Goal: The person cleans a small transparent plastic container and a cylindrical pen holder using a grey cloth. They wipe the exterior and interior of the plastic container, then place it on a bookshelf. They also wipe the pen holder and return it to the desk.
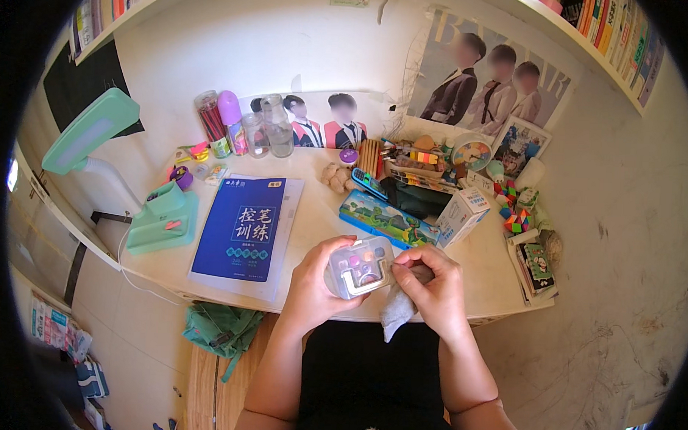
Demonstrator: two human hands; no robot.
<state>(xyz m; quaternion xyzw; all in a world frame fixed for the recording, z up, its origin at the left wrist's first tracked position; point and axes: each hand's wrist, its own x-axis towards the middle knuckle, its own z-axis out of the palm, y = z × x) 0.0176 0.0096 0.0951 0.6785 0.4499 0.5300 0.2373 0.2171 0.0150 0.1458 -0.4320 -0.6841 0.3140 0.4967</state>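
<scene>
My left hand [313,285] grips a small clear plastic case [360,267] with a white handle, tilted up above the desk's front edge. Several small coloured pieces show through its wall. At the right side of the case, the fingertips of my right hand [438,286] are pinched together, and a grey cloth [399,308] is held in that hand and hangs below it. Just beyond both hands lies a blue pencil case [386,219] with a dinosaur picture. A blue workbook [240,228] rests on papers to the left.
A mint desk lamp [94,129] stands at the left, glass jars [277,127] at the back. A white box [463,214], a toy phone [369,183] and a clock [472,153] are at the right. Shelves with books overhang both sides; a green bag [220,330] is below the desk.
</scene>
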